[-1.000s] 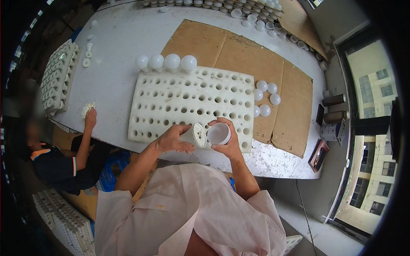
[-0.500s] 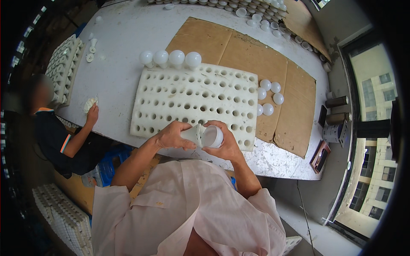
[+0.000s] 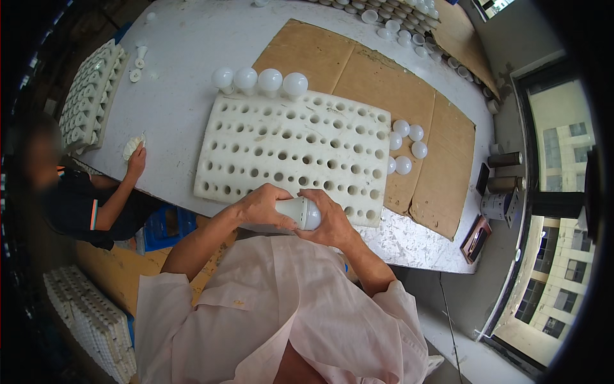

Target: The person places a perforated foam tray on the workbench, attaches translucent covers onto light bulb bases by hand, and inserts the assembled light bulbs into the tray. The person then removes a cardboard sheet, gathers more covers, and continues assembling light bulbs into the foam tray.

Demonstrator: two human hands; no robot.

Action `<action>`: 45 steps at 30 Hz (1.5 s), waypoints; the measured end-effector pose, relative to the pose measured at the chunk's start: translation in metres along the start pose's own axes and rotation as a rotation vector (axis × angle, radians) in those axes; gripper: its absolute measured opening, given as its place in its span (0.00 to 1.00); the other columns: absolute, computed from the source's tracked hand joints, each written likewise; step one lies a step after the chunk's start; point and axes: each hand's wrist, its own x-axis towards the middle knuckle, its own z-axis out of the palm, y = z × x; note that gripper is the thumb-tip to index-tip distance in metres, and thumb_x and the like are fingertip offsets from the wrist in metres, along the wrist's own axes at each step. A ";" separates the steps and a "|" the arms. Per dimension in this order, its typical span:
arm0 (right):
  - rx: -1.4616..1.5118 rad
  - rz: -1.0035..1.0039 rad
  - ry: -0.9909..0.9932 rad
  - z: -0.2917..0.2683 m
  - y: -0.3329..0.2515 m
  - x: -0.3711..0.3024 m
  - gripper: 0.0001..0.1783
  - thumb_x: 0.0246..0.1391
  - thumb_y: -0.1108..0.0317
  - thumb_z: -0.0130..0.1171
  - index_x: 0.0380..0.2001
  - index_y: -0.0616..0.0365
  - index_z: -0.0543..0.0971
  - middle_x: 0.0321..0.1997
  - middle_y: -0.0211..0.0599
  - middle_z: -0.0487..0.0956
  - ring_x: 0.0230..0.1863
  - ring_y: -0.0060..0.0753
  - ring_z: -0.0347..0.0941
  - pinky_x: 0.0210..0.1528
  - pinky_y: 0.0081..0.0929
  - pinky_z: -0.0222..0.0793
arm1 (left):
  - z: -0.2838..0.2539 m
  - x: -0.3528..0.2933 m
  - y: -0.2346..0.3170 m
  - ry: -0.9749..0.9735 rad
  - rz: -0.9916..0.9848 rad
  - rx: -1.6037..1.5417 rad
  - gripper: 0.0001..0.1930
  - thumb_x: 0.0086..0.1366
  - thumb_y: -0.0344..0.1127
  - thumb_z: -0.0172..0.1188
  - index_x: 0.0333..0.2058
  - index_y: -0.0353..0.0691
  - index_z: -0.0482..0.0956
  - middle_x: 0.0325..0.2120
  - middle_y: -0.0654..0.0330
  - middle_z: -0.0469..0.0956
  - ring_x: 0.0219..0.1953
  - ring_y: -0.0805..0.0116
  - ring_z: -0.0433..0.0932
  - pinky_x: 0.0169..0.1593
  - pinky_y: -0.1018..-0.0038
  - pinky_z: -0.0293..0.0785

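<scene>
Between my hands, just over the near edge of a white foam tray, is a light bulb lying sideways. My left hand (image 3: 261,208) is closed around its white tapered housing (image 3: 290,208). The fingers of my right hand (image 3: 329,219) wrap round the milky dome cover (image 3: 312,216), which sits against the housing's wide end. Whether the cover is fully seated I cannot tell. Rows of holes run across the foam tray (image 3: 275,142). Several bulbs (image 3: 270,80) with round white domes stand along its far left edge.
Several round white domes (image 3: 402,165) lie on flattened cardboard (image 3: 441,173) right of the tray. Stacked trays (image 3: 89,96) stand at the table's left. A co-worker's hand (image 3: 137,160) touches a small white pile (image 3: 133,146). Dark cylinders (image 3: 505,160) and a phone-like object (image 3: 476,242) lie right.
The dome cover, earlier tilted with its open side showing, has come against the housing's wide end. My right hand has turned and closed over it.
</scene>
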 end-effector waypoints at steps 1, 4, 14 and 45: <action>0.002 0.001 -0.003 0.002 0.003 -0.001 0.42 0.30 0.64 0.74 0.52 0.57 0.66 0.48 0.44 0.73 0.45 0.46 0.75 0.46 0.35 0.73 | 0.001 0.001 0.002 -0.026 -0.047 0.028 0.24 0.45 0.41 0.73 0.36 0.28 0.79 0.24 0.57 0.80 0.22 0.74 0.78 0.29 0.78 0.73; -0.010 -0.067 -0.050 0.007 0.011 -0.003 0.42 0.32 0.67 0.72 0.54 0.60 0.64 0.52 0.45 0.70 0.50 0.48 0.70 0.49 0.36 0.71 | 0.001 0.009 0.007 -0.070 -0.154 0.161 0.28 0.48 0.50 0.69 0.36 0.28 0.79 0.24 0.55 0.80 0.21 0.71 0.78 0.29 0.77 0.74; -0.031 -0.285 -0.043 0.009 0.028 -0.006 0.48 0.27 0.73 0.72 0.57 0.60 0.62 0.53 0.44 0.69 0.54 0.47 0.65 0.54 0.37 0.68 | 0.008 0.022 0.004 -0.149 -0.280 0.072 0.36 0.48 0.57 0.65 0.42 0.26 0.77 0.31 0.49 0.79 0.20 0.67 0.78 0.22 0.77 0.71; 0.185 -0.390 0.207 0.035 0.037 -0.001 0.32 0.27 0.74 0.70 0.43 0.60 0.73 0.39 0.39 0.72 0.40 0.37 0.70 0.40 0.30 0.70 | 0.024 0.023 0.005 -0.020 -0.420 -0.069 0.26 0.45 0.52 0.59 0.24 0.27 0.77 0.14 0.59 0.71 0.10 0.72 0.67 0.14 0.76 0.70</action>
